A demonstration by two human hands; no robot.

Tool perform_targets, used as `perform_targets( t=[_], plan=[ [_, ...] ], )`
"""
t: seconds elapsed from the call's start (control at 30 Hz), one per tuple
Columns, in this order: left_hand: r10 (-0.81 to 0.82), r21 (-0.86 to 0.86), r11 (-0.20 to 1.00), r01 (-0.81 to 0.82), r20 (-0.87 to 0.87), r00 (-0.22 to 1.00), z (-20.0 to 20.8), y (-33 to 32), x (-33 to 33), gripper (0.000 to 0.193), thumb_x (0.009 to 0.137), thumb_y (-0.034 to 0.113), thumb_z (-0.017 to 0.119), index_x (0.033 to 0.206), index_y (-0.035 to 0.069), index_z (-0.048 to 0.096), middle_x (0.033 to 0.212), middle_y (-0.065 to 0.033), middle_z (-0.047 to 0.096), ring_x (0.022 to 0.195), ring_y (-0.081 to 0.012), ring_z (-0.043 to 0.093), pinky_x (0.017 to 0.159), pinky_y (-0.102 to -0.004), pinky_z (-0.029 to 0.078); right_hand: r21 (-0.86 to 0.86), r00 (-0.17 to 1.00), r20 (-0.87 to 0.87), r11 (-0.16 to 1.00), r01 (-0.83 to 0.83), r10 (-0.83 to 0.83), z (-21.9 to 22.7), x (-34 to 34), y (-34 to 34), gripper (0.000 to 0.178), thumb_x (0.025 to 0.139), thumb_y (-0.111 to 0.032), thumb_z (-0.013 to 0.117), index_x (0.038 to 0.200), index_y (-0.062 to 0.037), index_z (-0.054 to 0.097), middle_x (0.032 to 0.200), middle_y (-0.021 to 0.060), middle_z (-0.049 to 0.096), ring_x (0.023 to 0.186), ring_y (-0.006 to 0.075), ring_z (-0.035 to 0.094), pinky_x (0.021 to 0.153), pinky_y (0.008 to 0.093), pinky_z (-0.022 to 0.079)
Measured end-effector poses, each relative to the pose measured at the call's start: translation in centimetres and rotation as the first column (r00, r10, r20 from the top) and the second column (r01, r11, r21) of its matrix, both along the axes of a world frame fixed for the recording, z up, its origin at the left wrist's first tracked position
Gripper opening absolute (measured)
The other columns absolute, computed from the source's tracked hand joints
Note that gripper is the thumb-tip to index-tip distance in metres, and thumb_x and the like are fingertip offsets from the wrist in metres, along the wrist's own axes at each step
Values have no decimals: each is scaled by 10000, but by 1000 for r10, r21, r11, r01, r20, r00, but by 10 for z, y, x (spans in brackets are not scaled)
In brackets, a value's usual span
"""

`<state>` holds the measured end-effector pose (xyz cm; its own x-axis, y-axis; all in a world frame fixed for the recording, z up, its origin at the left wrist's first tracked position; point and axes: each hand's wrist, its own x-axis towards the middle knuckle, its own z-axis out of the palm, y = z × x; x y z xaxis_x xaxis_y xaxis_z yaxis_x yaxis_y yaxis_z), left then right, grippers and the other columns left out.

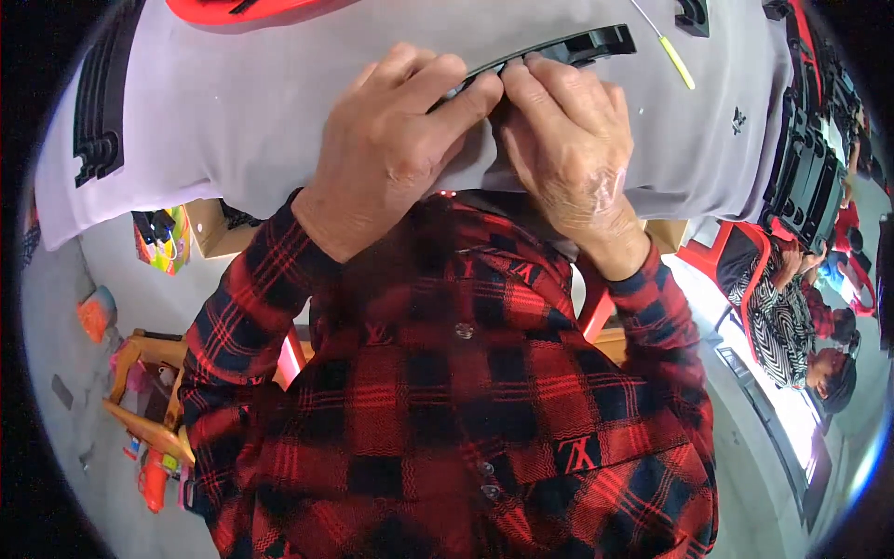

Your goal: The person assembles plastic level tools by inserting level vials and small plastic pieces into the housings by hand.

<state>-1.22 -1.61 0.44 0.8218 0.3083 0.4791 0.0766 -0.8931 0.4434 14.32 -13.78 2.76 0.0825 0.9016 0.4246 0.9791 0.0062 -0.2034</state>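
Observation:
A long, slightly curved black plastic part [582, 47] is held above the grey cloth by both my hands. My left hand [396, 140] grips its left stretch with bent fingers, and that end is mostly hidden behind them. Close beside it, my right hand [573, 140] pinches the part near its middle, thumb low and fingertips on the near edge. The part's right end, with a raised clip-like shape, sticks out past my right fingers. Whether something small sits between my fingertips cannot be made out. To the right lies a thin tool with a yellow-green handle [678, 63].
The grey cloth [251, 121] covers the table. Stacked black strips [102, 93] lie at the left, a red tray [251, 11] at the far edge. Small black bits [738, 119] and a black hooked piece [692, 17] are on the right, beyond them more black parts [805, 177] and people.

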Motion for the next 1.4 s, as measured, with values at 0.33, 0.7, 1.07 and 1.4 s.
perform_targets(
  t=[0.33, 0.7, 1.07, 1.4],
  plan=[
    [-12, -19, 1000, 11, -30, 999, 5, -1, 1, 383, 706, 125, 678, 1086, 81, 713, 1011, -31, 598, 967, -246, 599, 796, -362, 540, 109, 944, -61, 943, -315, 323, -9, 33, 5, 357, 671, -113, 688, 1014, -12, 691, 1008, 87, 613, 752, 201, 597, 621, 319, 466],
    [-39, -129, 992, 19, -154, 987, 15, 0, -3, 436, 656, 16, 755, 1088, 79, 749, 1128, -95, 655, 1011, -325, 621, 851, -413, 551, 163, 950, -68, 943, -291, 305, -15, 32, 7, 345, 631, -120, 700, 957, -9, 717, 981, 82, 621, 685, 171, 590, 519, 303, 460],
    [-10, 6, 1000, 10, -66, 998, 10, -2, 2, 384, 723, 136, 679, 1103, 92, 709, 1034, -31, 601, 975, -245, 603, 776, -352, 553, 108, 946, -35, 942, -317, 322, -5, 34, 5, 336, 676, -100, 705, 1005, -39, 691, 988, 51, 637, 740, 169, 603, 616, 316, 481],
    [-15, -91, 996, 21, 66, 998, 0, 2, -3, 365, 733, 63, 744, 1088, 120, 684, 1038, -52, 648, 952, -280, 624, 805, -383, 546, 88, 959, -24, 956, -280, 283, -4, 32, 7, 273, 751, -107, 720, 1016, -83, 657, 916, 22, 622, 773, 207, 614, 692, 344, 493]
  ],
)
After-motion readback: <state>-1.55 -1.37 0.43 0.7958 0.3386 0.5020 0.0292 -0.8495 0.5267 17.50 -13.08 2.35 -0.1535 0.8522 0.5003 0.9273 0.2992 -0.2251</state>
